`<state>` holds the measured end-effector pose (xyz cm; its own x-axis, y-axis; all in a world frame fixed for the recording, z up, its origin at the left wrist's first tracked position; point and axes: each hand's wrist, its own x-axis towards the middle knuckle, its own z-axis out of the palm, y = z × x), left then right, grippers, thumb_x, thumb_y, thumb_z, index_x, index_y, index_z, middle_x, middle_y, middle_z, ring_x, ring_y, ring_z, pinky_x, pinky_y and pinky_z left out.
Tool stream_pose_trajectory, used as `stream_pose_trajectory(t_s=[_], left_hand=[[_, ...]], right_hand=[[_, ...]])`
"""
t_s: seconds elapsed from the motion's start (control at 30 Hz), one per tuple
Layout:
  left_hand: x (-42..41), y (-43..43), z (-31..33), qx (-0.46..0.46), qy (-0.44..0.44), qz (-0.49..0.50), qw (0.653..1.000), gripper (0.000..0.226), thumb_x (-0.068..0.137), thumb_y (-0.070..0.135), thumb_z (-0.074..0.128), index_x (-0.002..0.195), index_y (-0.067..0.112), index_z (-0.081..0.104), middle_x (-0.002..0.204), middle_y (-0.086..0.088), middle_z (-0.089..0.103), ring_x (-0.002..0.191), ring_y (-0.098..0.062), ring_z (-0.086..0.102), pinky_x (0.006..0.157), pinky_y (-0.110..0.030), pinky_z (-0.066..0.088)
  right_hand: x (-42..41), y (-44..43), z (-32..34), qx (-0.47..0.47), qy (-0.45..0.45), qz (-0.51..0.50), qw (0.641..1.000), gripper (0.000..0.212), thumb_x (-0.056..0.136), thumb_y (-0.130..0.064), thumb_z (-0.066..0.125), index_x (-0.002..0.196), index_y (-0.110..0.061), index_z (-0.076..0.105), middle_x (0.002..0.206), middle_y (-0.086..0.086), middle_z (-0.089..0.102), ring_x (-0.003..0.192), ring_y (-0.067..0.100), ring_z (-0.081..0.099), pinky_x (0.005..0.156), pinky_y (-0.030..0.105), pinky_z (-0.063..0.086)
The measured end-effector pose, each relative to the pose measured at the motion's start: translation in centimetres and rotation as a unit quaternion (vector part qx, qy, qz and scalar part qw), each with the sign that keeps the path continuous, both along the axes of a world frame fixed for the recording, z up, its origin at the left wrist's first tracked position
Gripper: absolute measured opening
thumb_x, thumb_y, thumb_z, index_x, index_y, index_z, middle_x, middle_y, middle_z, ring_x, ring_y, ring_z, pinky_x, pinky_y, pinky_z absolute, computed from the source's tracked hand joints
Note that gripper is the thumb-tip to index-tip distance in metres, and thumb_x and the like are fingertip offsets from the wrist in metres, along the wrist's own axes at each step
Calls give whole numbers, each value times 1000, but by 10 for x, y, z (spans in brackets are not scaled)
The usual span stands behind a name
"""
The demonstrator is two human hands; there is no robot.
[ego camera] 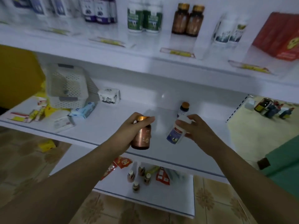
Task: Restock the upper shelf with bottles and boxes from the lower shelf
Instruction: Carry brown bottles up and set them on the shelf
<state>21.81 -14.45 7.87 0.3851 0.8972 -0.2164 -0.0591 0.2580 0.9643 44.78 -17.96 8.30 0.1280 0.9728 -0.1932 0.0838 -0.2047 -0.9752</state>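
Observation:
My left hand (129, 126) grips an amber bottle (141, 137) with a gold cap, held above the lower shelf (113, 123). My right hand (198, 130) holds a white bottle (176, 133) with a blue label, tilted to the right. Behind them a small dark bottle (183, 109) with an orange cap stands on the lower shelf. On the upper shelf (145, 50) stand two amber bottles (187, 20), two green-labelled white bottles (144, 17), purple-labelled bottles (98, 10), two white bottles (229, 29) and a red box (279, 36).
A white perforated basket (68, 86), a white pack (109, 95), a blue pack (85, 109) and small boxes (32, 113) lie at the lower shelf's left. A bottom shelf (161, 194) holds small bottles and red sachets. A green surface (283, 159) is at right.

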Motion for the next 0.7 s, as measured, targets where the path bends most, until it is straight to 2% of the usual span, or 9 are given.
stream_pose_trajectory(t_s=[0.07,0.17,0.27,0.33,0.4,0.53,0.7], left_hand=[[-23,-18,24,4,-3,-3,1000,38,66,49,75,82,21,55,79,-6,70,71,-25,70,60,-31,55],[-58,-45,60,30,-11,-14,999,37,66,54,73,80,24,55,84,-12,73,71,-22,70,59,-28,54],[-88,-69,96,56,-48,-16,997,40,62,49,76,80,21,54,75,-13,69,70,-27,70,62,-31,57],[-105,-82,122,75,-67,-17,995,42,61,47,75,81,19,51,72,-12,68,68,-29,70,64,-34,57],[-122,-97,145,93,-80,-23,992,44,59,50,74,81,19,51,69,-10,67,64,-28,68,65,-36,57],[-148,-123,189,135,-93,-39,986,46,65,54,72,86,18,52,67,-8,66,59,-25,65,59,-32,54],[-166,-146,229,174,-97,-41,979,37,71,53,70,83,21,54,67,-8,67,58,-26,66,59,-32,54]], right_hand=[[-29,-14,24,13,32,23,999,62,53,-58,75,97,-18,57,100,7,68,92,19,70,72,25,56],[-75,-37,62,27,97,32,994,59,57,-59,67,96,-15,64,92,10,72,86,23,71,78,37,57],[-120,-67,103,54,156,46,985,47,63,-54,63,88,-14,64,75,5,72,69,19,71,61,31,58],[-147,-87,129,80,179,52,979,46,62,-54,64,81,-12,65,74,5,71,64,19,70,54,29,56],[-170,-105,154,104,174,59,977,47,63,-56,63,76,-11,65,72,6,70,59,19,67,53,28,55],[-203,-136,195,144,164,68,974,44,73,-57,61,66,-14,65,65,7,64,53,18,62,53,26,53],[-226,-163,232,175,131,58,974,44,68,-58,64,72,-14,63,68,8,64,54,19,62,55,26,52]])
